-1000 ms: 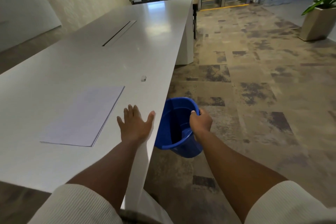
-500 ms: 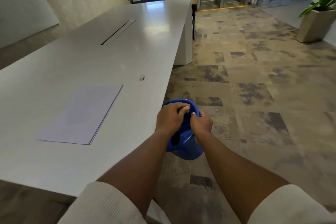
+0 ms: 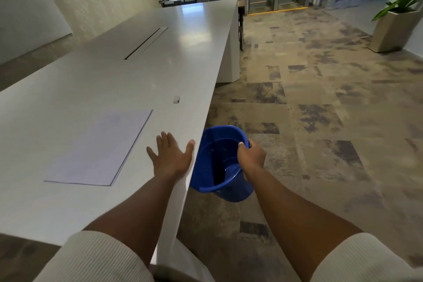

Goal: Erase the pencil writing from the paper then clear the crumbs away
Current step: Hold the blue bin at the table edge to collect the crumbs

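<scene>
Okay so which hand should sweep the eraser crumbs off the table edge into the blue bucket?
Probably the left hand. It lies flat and open on the table by the edge, beside the paper. The right hand grips the blue bucket rim, holding it just below that edge.

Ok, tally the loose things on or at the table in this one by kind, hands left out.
Paper, lying flat on the table: 1
Eraser, on the table beyond the paper: 1
Blue bucket, held by the right hand at the table's edge: 1
Total: 3
</scene>
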`<state>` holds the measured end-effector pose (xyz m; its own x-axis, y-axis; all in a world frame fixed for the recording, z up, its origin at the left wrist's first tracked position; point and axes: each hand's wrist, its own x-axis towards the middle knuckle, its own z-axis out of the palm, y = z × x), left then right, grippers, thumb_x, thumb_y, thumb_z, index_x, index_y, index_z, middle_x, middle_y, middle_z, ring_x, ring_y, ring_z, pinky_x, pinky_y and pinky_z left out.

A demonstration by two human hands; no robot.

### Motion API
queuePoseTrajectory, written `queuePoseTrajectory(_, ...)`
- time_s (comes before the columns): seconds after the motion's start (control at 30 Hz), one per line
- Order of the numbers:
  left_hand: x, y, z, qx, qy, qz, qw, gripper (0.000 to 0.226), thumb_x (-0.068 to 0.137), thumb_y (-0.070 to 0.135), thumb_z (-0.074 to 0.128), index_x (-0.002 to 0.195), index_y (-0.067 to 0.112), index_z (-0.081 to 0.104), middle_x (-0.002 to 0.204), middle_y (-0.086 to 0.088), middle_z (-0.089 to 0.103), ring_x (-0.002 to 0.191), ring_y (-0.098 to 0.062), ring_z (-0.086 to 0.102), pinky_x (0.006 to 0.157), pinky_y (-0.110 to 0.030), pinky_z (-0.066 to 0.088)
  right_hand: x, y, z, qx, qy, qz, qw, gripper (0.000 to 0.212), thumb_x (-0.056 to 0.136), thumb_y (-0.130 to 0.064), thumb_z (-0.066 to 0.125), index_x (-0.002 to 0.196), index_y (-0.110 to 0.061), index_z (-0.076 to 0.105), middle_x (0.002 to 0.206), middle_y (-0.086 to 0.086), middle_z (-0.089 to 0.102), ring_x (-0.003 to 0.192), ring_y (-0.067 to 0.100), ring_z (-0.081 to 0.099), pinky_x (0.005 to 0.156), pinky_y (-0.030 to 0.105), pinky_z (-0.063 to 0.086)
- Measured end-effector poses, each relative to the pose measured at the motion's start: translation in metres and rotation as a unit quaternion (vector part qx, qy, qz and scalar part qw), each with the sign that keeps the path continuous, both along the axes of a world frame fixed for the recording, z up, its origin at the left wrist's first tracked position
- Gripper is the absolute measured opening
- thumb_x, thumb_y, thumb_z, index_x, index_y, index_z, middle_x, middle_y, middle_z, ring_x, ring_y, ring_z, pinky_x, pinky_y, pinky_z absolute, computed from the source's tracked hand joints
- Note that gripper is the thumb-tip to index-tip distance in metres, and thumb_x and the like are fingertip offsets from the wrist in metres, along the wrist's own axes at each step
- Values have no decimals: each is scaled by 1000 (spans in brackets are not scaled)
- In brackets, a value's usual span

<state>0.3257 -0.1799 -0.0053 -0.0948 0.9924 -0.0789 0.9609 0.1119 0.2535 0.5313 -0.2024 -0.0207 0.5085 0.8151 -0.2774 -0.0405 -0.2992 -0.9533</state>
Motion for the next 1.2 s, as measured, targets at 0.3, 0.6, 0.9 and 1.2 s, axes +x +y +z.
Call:
queuePoseTrajectory(0.3,64,-2,4,0,-4,-271,962,57,113,39,20,165,15,16,173,-2,8,159,-16,0,129,-41,0,4,0,-4,-13,-18,-12,1000,15,96,-20,51,95,-22,66,83,0,63,70,13,60,51,22,42)
queuePoseTrajectory(0.6,41,7,23,163,-181,-123,962,22,91,58,69,98,38,73,140,13,62,126,-11,58,100,-32,47,1,6,-3,-21,-16,-11,1000,17,96,-21,51,102,-21,67,82,-3,62,68,9,59,47,20,39)
queuePoseTrajectory(0.9,-2,4,3,-16,30,-48,998,112,85,89,8,164,10,-7,172,-11,-12,159,-27,-12,127,-54,-5,0,6,-3,-16,-4,1,1000,16,97,-20,51,102,-21,65,81,-3,61,66,9,58,47,19,39)
queuePoseTrajectory(1.2,44,-3,5,-9,-12,-221,975,77,108,58,19,165,12,-3,173,-6,-10,158,-18,-13,128,-43,-9,0,2,-3,-16,-8,-4,1000,17,97,-21,51,102,-22,67,84,-2,63,72,11,60,51,22,42)
